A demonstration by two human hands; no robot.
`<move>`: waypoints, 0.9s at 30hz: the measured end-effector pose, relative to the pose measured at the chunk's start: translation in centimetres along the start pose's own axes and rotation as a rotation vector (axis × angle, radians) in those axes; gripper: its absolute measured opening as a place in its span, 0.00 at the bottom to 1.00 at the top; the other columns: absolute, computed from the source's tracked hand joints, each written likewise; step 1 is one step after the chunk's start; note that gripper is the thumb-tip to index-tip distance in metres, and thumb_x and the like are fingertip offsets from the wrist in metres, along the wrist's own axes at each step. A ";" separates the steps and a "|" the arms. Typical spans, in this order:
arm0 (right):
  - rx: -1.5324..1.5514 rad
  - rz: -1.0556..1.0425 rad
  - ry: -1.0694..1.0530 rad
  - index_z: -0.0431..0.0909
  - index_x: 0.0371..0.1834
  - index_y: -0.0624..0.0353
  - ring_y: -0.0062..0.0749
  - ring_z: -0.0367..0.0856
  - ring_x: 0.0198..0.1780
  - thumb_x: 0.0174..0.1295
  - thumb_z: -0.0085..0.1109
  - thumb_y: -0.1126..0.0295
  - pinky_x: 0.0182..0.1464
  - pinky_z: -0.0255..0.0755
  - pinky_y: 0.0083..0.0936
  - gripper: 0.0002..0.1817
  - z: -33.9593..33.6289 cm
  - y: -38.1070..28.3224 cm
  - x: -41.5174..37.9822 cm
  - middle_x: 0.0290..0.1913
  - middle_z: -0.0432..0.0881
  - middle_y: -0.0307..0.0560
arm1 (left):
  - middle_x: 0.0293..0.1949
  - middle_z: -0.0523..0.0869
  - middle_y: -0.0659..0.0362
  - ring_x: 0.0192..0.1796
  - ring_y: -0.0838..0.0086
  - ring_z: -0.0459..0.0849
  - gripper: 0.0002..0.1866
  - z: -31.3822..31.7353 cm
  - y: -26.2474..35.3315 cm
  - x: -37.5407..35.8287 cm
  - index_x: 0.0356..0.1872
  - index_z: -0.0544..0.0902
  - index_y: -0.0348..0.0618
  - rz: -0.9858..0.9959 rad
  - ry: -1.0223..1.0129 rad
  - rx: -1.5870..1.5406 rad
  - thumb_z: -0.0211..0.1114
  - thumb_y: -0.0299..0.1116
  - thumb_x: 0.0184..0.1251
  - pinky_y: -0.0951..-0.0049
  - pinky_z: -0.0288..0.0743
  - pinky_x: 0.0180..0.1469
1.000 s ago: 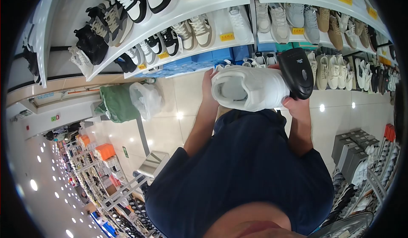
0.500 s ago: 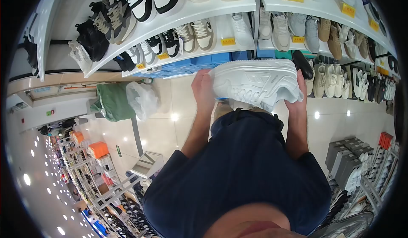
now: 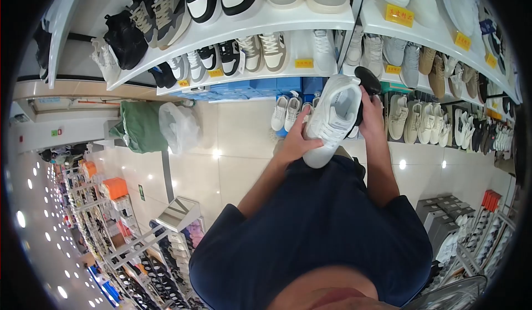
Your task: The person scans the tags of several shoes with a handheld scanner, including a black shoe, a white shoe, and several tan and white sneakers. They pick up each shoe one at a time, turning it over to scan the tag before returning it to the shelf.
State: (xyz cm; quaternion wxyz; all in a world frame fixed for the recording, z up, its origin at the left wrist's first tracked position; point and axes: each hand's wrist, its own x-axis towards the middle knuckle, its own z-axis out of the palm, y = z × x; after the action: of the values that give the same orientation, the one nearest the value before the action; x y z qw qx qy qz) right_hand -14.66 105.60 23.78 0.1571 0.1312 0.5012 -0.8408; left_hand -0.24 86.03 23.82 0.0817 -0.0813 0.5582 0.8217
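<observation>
A white lace-up sneaker [image 3: 330, 119] is held in front of my body, its toe pointing down towards me and its opening facing up. My left hand [image 3: 298, 142] grips it near the toe, with the thumb across the upper and the fingers along the side. On the other side, my right hand [image 3: 372, 116] is closed round a black object with a smooth, rounded end [image 3: 367, 80]. That object sticks out past the fingers beside the sneaker's heel, and its lower part lies partly hidden between hand and shoe.
White shelves [image 3: 266, 24] of sneakers with yellow price tags [image 3: 303, 63] curve ahead. Blue boxes [image 3: 260, 85] and a pair of white shoes [image 3: 286, 113] sit below. A green bag [image 3: 138, 126] and clear plastic bag [image 3: 180, 127] are on the floor left. Grey boxes [image 3: 438, 213] stand behind right.
The sneaker has turned from lying sideways to toe-down, opening up. My left hand has moved in to grip near the toe. My right hand and the black object have shifted left.
</observation>
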 end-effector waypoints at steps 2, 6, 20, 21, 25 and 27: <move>0.006 0.104 0.012 0.73 0.60 0.62 0.31 0.83 0.53 0.68 0.65 0.57 0.53 0.78 0.28 0.25 1.2 0.3 0.0 0.53 0.82 0.47 | 0.64 0.75 0.44 0.64 0.64 0.77 0.52 -0.9 0.2 0.5 0.78 0.50 0.33 0.075 0.014 0.037 0.74 0.23 0.54 0.65 0.72 0.65; -0.104 0.162 -0.095 0.75 0.54 0.60 0.24 0.83 0.38 0.69 0.64 0.54 0.34 0.78 0.23 0.22 2.1 2.2 -0.6 0.42 0.84 0.42 | 0.65 0.74 0.45 0.63 0.63 0.78 0.50 -2.1 0.2 1.2 0.76 0.53 0.31 0.099 0.157 0.020 0.74 0.23 0.54 0.65 0.73 0.65; -0.422 -0.087 -0.050 0.79 0.51 0.65 0.22 0.81 0.41 0.56 0.75 0.68 0.42 0.76 0.24 0.22 7.5 12.3 -3.2 0.43 0.84 0.42 | 0.58 0.82 0.52 0.59 0.68 0.82 0.37 -9.9 3.1 4.8 0.67 0.68 0.34 -0.081 -0.050 0.135 0.75 0.30 0.57 0.65 0.75 0.62; -0.418 -0.135 -0.060 0.79 0.51 0.65 0.22 0.80 0.42 0.56 0.75 0.69 0.44 0.76 0.24 0.21 8.1 12.7 -3.0 0.43 0.84 0.41 | 0.58 0.82 0.52 0.59 0.68 0.82 0.37 -10.3 3.0 5.1 0.67 0.68 0.34 -0.087 -0.070 0.142 0.75 0.30 0.57 0.65 0.75 0.62; -0.396 -0.162 0.022 0.80 0.50 0.63 0.21 0.80 0.40 0.58 0.73 0.69 0.44 0.75 0.24 0.19 9.4 13.7 -2.0 0.40 0.84 0.39 | 0.57 0.82 0.52 0.58 0.67 0.82 0.38 -12.3 0.5 8.3 0.65 0.68 0.35 0.004 0.134 0.233 0.77 0.31 0.54 0.64 0.76 0.61; -0.436 -0.192 0.109 0.80 0.49 0.64 0.20 0.79 0.39 0.59 0.72 0.68 0.42 0.75 0.24 0.18 9.6 14.2 -1.8 0.39 0.84 0.40 | 0.57 0.82 0.51 0.58 0.67 0.83 0.39 -13.6 -0.5 11.6 0.65 0.67 0.35 0.069 0.165 0.293 0.78 0.32 0.53 0.64 0.76 0.61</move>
State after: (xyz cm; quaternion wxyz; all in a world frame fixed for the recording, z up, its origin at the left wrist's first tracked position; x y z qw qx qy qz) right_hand -8.05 90.97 17.52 0.0737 0.0911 0.6888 -0.7154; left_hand -10.87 74.07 15.82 0.0185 -0.1166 0.6793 0.7244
